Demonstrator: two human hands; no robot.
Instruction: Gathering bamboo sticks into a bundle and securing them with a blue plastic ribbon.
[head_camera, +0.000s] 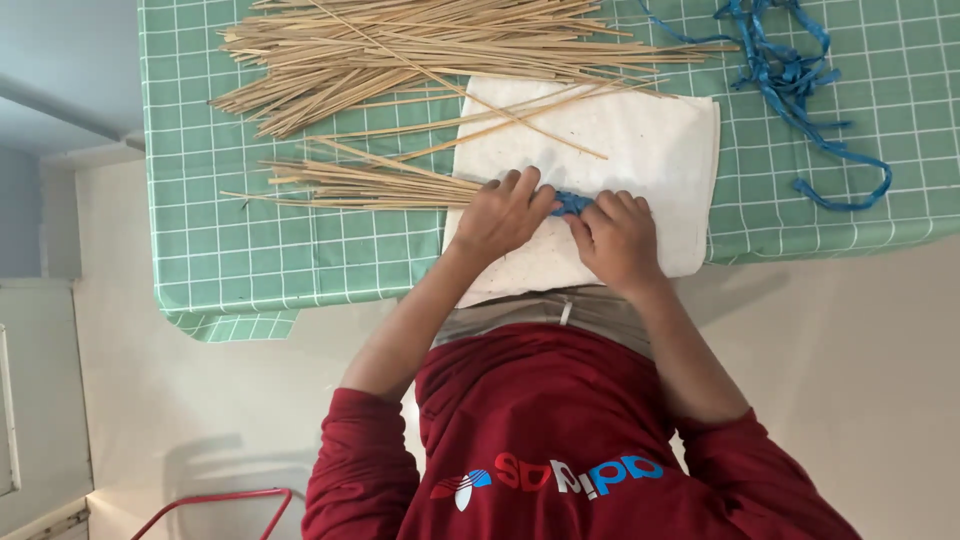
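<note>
A red sweatshirt fills the bottom of the view, closest to the lens, and both bare forearms run up from it toward twelve o'clock onto a table under a green checked cloth. The two hands meet on a white cloth spread near the table's front edge. Between them sits a short blue strip, bunched where the knuckles nearly touch. The left hand lies at nine o'clock of that strip, its fingers curled down and closed over the near end of a small stick bundle. The bundle's long axis runs flat from nine to three o'clock, with its free ends fanning out toward nine over the green cloth. The right hand sits at three o'clock of the strip, fingers bent and drawn together, pinching the blue material at its fingertips; how much of the strip goes around the sticks is hidden under the fingers. Both hands are about equally close to the strip, with the left one alone on the sticks. At twelve o'clock, well apart from the hands, lies a large loose stick pile, a few strays reaching onto the white cloth. At one to two o'clock a long blue ribbon trails in loops. A red metal frame shows at seven o'clock, on the floor side
</note>
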